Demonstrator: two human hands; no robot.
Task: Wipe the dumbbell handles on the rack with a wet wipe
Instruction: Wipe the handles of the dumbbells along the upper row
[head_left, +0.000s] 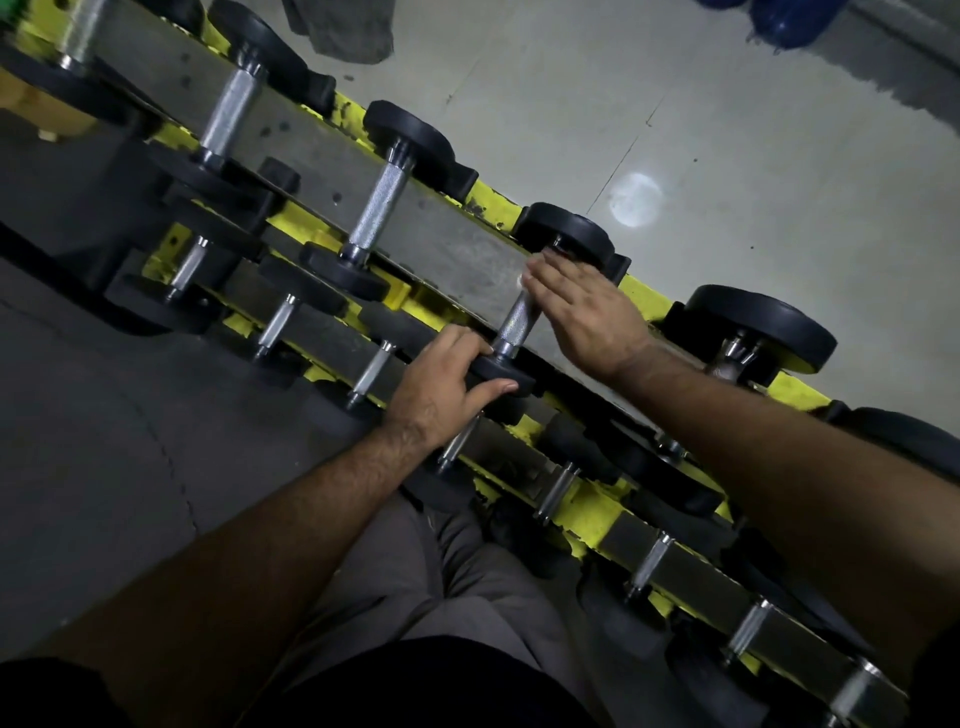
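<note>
A yellow and steel dumbbell rack (447, 244) runs diagonally from the top left to the bottom right, with black-ended dumbbells on two tiers. My left hand (447, 384) grips the near black end (501, 371) of one top-tier dumbbell. My right hand (582, 312) lies over the far part of that dumbbell's knurled steel handle (517, 319), fingers fairly straight. A sliver of white wet wipe (523, 280) shows under the fingertips. Most of the wipe is hidden by the hand.
More dumbbells lie to the left, among them one with a bare handle (376, 208), and another to the right (758, 322). Smaller dumbbells fill the lower tier (371, 371). Pale tiled floor (675, 130) lies beyond the rack, and blue objects (779, 21) sit at the top right.
</note>
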